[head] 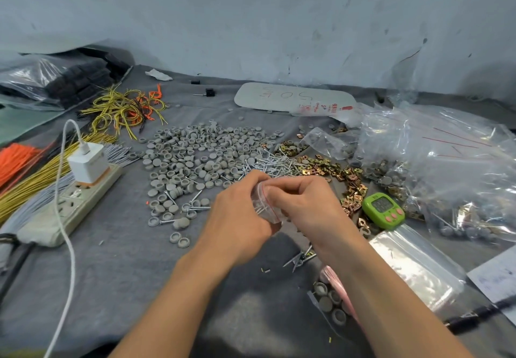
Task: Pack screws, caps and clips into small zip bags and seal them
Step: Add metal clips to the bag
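Note:
A small clear zip bag [265, 207] with a red seal strip is held between both hands above the grey cloth. My left hand [237, 218] grips its left side, and my right hand [301, 204] pinches its top edge. Thin screws show inside it. Behind the hands lie a wide pile of grey caps [195, 156], a heap of silver screws [272, 163] and brass-coloured clips [335, 173]. A few loose screws [300, 258] lie under my right wrist. A small bag with grey caps [331, 303] rests near the front.
A green timer [383, 210] sits right of my hands. A stack of empty zip bags [416, 265] and large bags of filled packets [446, 168] are at the right. A power strip with a white charger [83, 187], plus yellow, grey and orange wires [33, 173], lie on the left.

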{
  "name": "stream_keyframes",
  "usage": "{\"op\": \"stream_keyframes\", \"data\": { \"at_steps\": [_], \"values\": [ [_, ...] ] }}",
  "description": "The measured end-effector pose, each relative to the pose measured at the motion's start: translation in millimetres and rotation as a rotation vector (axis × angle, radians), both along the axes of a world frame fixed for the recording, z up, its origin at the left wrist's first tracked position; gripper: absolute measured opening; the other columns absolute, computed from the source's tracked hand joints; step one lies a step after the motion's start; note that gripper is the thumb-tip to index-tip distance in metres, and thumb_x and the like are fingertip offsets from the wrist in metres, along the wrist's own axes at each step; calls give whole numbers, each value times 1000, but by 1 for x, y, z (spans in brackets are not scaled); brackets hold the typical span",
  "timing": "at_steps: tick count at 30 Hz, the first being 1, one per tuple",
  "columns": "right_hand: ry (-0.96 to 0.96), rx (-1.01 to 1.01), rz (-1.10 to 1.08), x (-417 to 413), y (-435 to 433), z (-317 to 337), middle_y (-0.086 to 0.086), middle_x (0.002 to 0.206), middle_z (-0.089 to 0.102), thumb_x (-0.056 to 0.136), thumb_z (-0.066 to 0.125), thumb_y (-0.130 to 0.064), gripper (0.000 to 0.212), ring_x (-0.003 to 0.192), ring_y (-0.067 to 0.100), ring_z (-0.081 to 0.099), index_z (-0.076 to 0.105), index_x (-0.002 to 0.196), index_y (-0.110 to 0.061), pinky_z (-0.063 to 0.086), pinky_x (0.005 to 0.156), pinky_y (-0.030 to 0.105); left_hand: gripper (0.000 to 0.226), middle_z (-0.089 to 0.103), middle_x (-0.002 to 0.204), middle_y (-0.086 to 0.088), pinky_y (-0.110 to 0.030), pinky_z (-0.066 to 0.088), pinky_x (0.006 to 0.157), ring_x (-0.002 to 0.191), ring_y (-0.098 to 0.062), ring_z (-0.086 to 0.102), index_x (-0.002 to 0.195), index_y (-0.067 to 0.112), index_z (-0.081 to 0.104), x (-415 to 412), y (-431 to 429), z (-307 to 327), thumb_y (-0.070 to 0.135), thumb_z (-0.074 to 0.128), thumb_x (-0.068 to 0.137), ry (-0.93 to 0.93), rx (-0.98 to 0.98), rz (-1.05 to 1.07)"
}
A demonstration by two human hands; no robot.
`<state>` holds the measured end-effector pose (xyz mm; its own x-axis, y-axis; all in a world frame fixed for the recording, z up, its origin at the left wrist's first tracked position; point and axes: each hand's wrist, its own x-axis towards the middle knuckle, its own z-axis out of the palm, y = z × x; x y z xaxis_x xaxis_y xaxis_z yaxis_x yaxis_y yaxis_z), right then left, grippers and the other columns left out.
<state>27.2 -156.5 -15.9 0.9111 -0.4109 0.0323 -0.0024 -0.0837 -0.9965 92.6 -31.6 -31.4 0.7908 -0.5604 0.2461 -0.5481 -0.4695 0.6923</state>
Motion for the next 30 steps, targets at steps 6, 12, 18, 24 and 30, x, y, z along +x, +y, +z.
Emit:
{"op": "stream_keyframes", "data": {
  "at_steps": [6, 12, 18, 24, 30],
  "values": [
    [72, -452, -414, -9, -43, 2, -18, 69, 74, 89, 79, -24, 12, 62, 0, 64, 83, 81, -32, 53, 67, 24, 39, 69, 89, 25, -2, 40, 67, 86, 14, 61, 95, 39, 61, 13, 13, 5, 28, 89, 69, -14, -181, 119],
    [489, -891, -30, -13, -48, -9, -17, 92, 74, 89, 73, -17, 22, 68, -3, 66, 80, 92, -38, 46, 62, 10, 41, 68, 89, 27, -4, 40, 67, 86, 11, 62, 95, 43, 59, 21, 23, 6, 26, 86, 69, -69, -178, 185],
    [481, -1012, 2, -16, -48, -10, -16, 90, 69, 86, 78, -18, 21, 80, 5, 67, 71, 74, -34, 51, 78, 21, 42, 67, 89, 23, -7, 39, 62, 81, 8, 60, 100, 42, 56, 19, 18, 0, 27, 85, 74, -125, -70, 163],
    [146, -649, -184, -22, -44, -10, -14, 69, 73, 87, 77, -4, 29, 64, 1, 67, 71, 76, -30, 45, 55, 8, 48, 65, 92, 19, -17, 39, 63, 81, 2, 57, 103, 45, 52, 15, 12, -1, 26, 83, 72, -137, 1, 129],
    [-7, -428, -138, -24, -31, -5, -11, 71, 76, 76, 85, 2, 31, 64, 5, 72, 80, 74, -29, 50, 57, 14, 50, 65, 100, 13, -39, 54, 79, 91, -14, 60, 107, 46, 50, 8, 4, -2, 32, 84, 73, -110, 61, 72]
  ]
}}
